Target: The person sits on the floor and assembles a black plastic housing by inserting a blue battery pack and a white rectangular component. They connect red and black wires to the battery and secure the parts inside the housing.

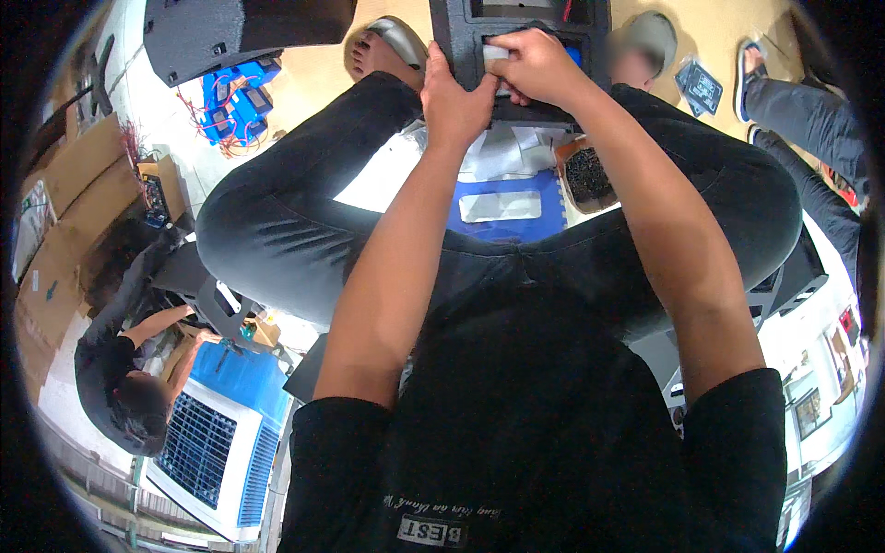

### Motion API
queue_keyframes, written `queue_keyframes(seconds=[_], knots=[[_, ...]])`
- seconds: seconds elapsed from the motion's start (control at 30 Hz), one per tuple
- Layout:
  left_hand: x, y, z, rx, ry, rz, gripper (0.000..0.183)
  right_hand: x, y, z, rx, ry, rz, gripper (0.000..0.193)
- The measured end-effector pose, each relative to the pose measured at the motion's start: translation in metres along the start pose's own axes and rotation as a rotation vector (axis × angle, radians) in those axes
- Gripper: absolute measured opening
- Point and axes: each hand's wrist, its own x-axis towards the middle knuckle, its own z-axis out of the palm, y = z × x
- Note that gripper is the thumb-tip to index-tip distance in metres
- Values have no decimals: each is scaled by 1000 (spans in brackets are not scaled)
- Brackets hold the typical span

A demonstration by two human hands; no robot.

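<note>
A black box-like housing (452,20) with rectangular openings stands between my feet at the top centre. My left hand (456,109) grips its near left side, index finger along the edge and thumb reaching inward. With bent fingers, my right hand (542,69) pinches a small white piece (498,55) over an opening in the housing. The left thumb lies close beside that piece. Something blue (575,55) shows inside the housing, right of my right hand. My right fingertips are partly hidden.
Between my legs lie a blue panel (502,226), white sheets (502,152) and a tray of small black parts (590,180). Blue battery packs (238,106) with wires lie left, below another black housing (244,32). One person (129,405) works lower left; another's legs (802,101) are at right.
</note>
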Motion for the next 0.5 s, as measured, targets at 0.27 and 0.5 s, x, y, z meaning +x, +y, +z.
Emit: queue_keyframes(seconds=[0.27,0.5], knots=[[-1,8,-22,-59,-222,-68,119,-2,17,12,-194,325,-109,31],[20,20,-29,184,-305,-159,124,16,20,39,-325,541,-223,24]])
